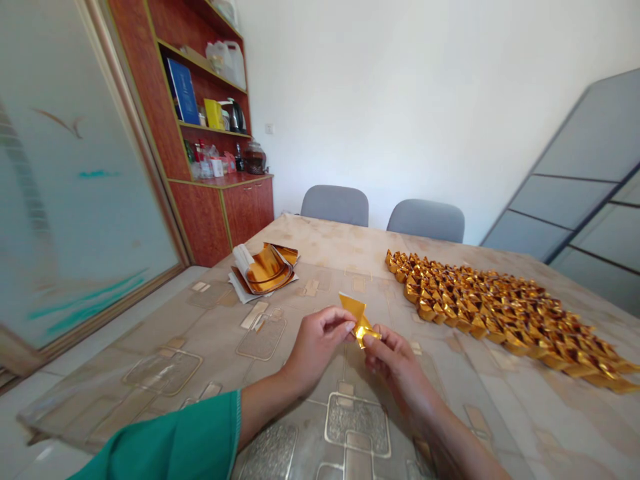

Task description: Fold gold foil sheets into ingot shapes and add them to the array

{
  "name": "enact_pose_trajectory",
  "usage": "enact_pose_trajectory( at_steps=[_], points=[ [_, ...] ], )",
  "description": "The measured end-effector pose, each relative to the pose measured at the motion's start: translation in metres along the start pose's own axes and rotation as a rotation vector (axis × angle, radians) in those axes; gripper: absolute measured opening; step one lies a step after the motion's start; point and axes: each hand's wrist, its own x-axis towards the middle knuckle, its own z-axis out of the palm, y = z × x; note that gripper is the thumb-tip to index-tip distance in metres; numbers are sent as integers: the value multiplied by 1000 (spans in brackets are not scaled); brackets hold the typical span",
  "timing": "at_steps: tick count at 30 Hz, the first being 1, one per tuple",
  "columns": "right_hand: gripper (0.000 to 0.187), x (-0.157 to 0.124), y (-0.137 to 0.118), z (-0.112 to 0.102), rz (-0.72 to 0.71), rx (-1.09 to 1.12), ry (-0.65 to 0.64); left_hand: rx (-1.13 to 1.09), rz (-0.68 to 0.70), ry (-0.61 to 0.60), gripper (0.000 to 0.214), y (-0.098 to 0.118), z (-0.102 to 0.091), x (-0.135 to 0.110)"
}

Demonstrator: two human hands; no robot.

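Between my two hands, above the table, is a partly folded piece of gold foil paper with a pointed flap standing up. My left hand pinches its left side between thumb and fingers. On its lower right edge, my right hand presses with the thumb on top and the fingers curled behind. A stack of gold foil sheets with pale backing lies curled on the table to the left. To the right, many folded gold foil pieces stand packed in rows.
A patterned, clear-covered cloth lies over the table. Two grey chairs stand at its far side by the white wall. A red-brown cabinet with bottles and boxes is at the back left, beside a frosted glass door.
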Motion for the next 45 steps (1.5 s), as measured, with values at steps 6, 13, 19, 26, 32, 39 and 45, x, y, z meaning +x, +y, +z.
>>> enact_pose_trajectory(
  at_steps=[6,13,19,26,32,39,45],
  points=[
    [38,2,-1,-1,41,152,-6,513,439,-49,22,1,-6,-3],
    [44,1,-2,-3,-40,-3,-37,737,705,61,10,4,-10,-1],
    [23,2,-11,-13,-498,-508,166,773,710,49,10,11,-13,0],
    [9,1,-15,-13,-839,-849,35,735,608,-47,13,12,-10,-7],
    [5,2,-18,-16,-836,-801,70,475,374,-69,12,10,-5,-8],
    [13,7,-22,-20,-707,-678,48,371,183,-57,12,13,-2,-8],
    [11,7,-26,-22,-638,-617,63,330,205,-62,14,16,-2,-7]
  ],
)
